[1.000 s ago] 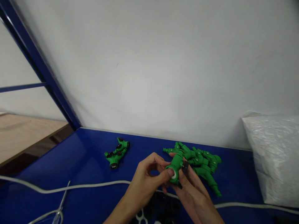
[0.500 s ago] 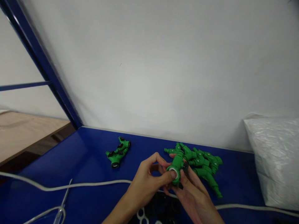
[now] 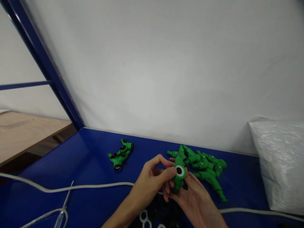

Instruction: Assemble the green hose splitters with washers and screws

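A green hose splitter (image 3: 178,184) is between my hands in front of me. Its round opening, lined by a white ring (image 3: 182,171), faces up toward me. My left hand (image 3: 150,177) pinches the splitter from the left, its thumb on the rim of the opening. From the right and below, my right hand (image 3: 196,199) is closed around it, and its fingers are partly hidden. Just behind lie several more green hose splitters (image 3: 211,179) in a pile. Black parts and white ring-shaped pieces (image 3: 143,216) lie below my hands, partly covered.
Green splitters with black fittings (image 3: 118,161) rest left on the blue table (image 3: 95,152). A white cable (image 3: 95,186) crosses the front, near a clear thin tool (image 3: 60,217). A silvery plastic bag (image 3: 281,164) stands right; a pale wall (image 3: 152,72) rises behind.
The splitter has tipped so that its opening points more directly at me. My left thumb has shifted from inside the opening to its rim.
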A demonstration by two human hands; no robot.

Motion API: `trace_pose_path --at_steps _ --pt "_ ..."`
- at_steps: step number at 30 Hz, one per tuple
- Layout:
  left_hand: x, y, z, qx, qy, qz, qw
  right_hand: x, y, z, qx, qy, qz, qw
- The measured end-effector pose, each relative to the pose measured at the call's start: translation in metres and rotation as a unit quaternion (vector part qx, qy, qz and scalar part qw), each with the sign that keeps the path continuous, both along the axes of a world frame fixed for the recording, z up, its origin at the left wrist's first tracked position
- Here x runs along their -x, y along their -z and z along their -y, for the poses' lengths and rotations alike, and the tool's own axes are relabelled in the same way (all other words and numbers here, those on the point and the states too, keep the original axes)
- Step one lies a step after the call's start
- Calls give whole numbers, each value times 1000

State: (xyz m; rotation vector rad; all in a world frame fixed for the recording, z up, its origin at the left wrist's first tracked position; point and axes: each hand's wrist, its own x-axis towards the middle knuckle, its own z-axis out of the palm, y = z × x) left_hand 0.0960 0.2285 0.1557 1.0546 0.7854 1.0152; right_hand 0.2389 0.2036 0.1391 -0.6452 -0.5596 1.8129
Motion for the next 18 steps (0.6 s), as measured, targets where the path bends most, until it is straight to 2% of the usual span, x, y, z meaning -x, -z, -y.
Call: trace_pose_path --at_steps 6,12,18 --pt "-5 6 3 -23 -30 -26 999 4 4 -2 -13 38 -7 999" --pt "-5 8 4 -30 -34 -23 999 5 3 -1 -49 37 7 998" --pt "-4 11 2 -31 -30 -16 999 -1 10 -3 -77 36 41 996"
